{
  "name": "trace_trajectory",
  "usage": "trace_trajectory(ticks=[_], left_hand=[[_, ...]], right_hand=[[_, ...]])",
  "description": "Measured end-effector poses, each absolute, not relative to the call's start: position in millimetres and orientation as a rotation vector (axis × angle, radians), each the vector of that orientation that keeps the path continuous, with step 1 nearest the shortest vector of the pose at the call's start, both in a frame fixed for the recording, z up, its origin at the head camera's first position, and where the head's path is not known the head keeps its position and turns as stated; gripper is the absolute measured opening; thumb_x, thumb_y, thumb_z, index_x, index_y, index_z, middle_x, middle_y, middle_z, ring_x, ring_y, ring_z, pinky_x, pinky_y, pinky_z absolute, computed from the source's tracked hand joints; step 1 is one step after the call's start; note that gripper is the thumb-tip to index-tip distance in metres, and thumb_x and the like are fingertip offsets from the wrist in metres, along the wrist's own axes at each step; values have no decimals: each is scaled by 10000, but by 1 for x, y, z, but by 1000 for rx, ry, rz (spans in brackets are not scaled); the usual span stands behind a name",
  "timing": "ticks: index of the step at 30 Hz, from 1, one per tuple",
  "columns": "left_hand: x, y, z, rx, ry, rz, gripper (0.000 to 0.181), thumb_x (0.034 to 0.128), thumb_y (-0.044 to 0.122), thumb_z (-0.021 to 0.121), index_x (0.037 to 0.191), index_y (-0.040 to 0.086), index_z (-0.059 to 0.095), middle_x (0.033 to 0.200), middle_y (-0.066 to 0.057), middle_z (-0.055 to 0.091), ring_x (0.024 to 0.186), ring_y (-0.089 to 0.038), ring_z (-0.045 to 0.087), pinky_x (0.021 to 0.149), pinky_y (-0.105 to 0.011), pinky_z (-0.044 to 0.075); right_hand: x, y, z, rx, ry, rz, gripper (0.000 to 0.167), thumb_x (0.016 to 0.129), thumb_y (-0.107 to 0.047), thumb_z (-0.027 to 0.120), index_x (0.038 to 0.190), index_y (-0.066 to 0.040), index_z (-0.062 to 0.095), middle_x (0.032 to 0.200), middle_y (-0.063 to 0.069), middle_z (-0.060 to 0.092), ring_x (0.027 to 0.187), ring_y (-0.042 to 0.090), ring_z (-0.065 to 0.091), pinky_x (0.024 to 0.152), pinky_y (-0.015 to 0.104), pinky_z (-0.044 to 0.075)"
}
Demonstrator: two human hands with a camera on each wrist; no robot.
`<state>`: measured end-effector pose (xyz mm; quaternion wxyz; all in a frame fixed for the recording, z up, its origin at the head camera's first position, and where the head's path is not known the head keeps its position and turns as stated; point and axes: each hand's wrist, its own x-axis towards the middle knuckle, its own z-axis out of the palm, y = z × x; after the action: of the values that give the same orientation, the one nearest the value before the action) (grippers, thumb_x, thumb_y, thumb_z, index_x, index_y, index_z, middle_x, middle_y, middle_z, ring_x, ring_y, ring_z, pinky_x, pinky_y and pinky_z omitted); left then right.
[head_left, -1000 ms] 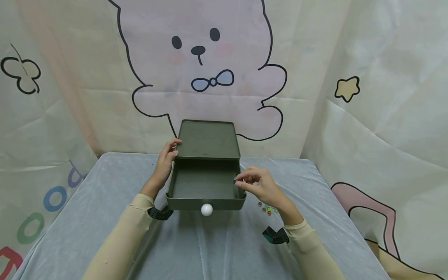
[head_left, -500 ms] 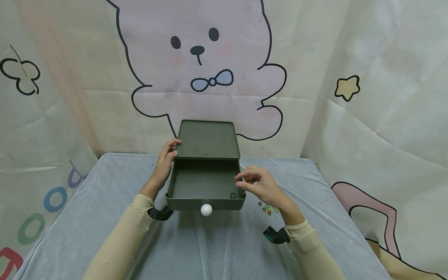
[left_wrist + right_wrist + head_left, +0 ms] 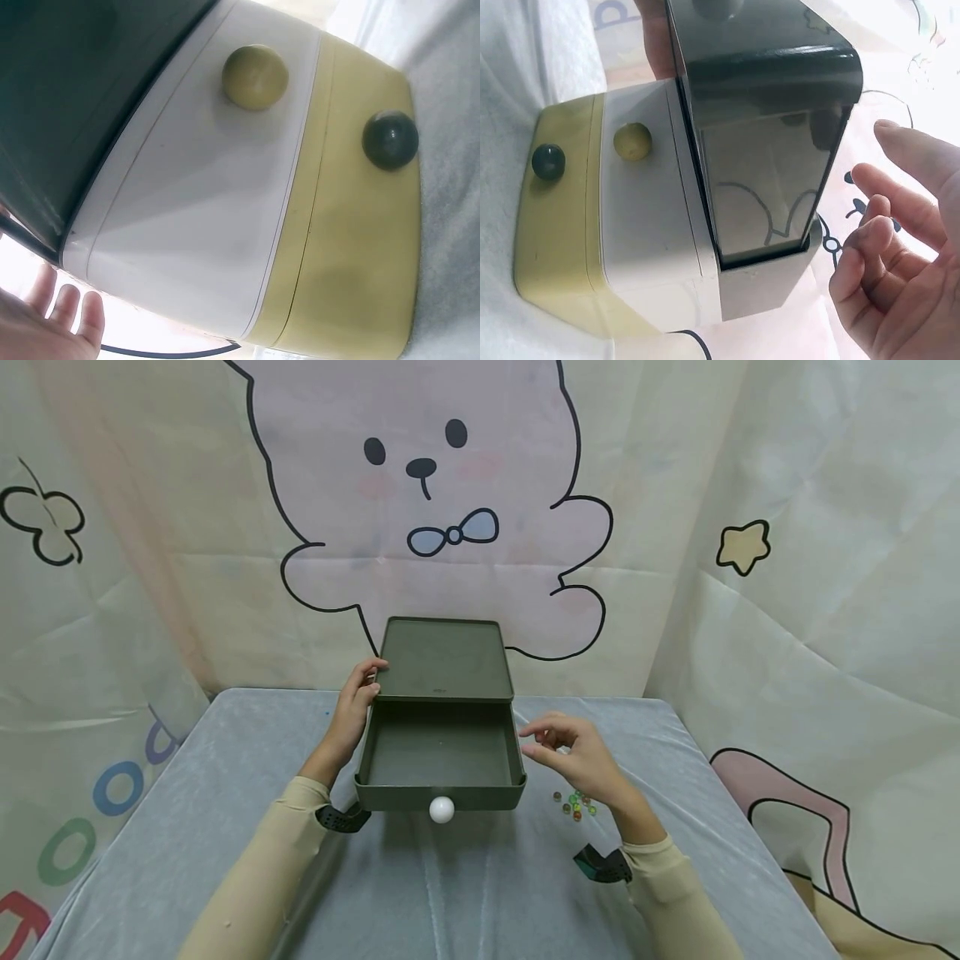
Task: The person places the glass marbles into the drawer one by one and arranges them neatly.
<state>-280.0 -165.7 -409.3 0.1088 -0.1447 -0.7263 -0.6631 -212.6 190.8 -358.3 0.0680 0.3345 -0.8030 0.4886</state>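
A small desktop drawer cabinet [image 3: 447,658] has its dark green top drawer [image 3: 441,797] pulled out, with a white knob [image 3: 442,810] on the front. My left hand [image 3: 347,718] rests against the cabinet's upper left side, fingers at the top edge. My right hand [image 3: 577,756] is just right of the drawer, fingers loosely bent and holding nothing. No marble shows inside the drawer in the head view; its front inner corner is partly hidden. Several glass marbles [image 3: 577,806] lie on the cloth below the right hand.
Below the top drawer, the white drawer [image 3: 202,187] and the yellow drawer [image 3: 352,240] are closed. A grey-blue cloth [image 3: 187,827] covers the table. Printed fabric [image 3: 652,527] hangs behind and at both sides.
My right hand let a dark marble drop into the drawer, then moved right, off the drawer's edge. The marble seen near the front right corner is now out of sight. My left hand stayed put.
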Motion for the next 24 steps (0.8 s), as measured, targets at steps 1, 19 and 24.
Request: trace_trajectory(ticks=[1,19,24], left_hand=[[-280,-166,-409,-424,-2137,-1951,437,1044,134,325,1468,60,401,1620,-127,278,1522,-300,202,1189,-587,198],[-278,-166,-408,-418,-2133,-1962,438,1048,145,314,1472,65,393,1643,-104,246,1537,-291,172,1209,-592,173],[-279,-166,-409,-426,-2139,-1963,435,1051,150,317,1470,70,398,1644,-104,245,1536,-295,174,1210,-601,172]], right_hand=[[-212,192,-358,1001,-2418,1470,171,913,-3,692,1078,-2,737,863,36,587,666,107,487,610,260,433],[-219,231,-388,916,-2360,1527,159,915,56,651,1059,34,716,816,24,601,529,60,428,499,262,400],[-224,239,-403,871,-2373,1559,151,921,56,647,1057,52,712,831,36,612,510,47,389,478,260,381]])
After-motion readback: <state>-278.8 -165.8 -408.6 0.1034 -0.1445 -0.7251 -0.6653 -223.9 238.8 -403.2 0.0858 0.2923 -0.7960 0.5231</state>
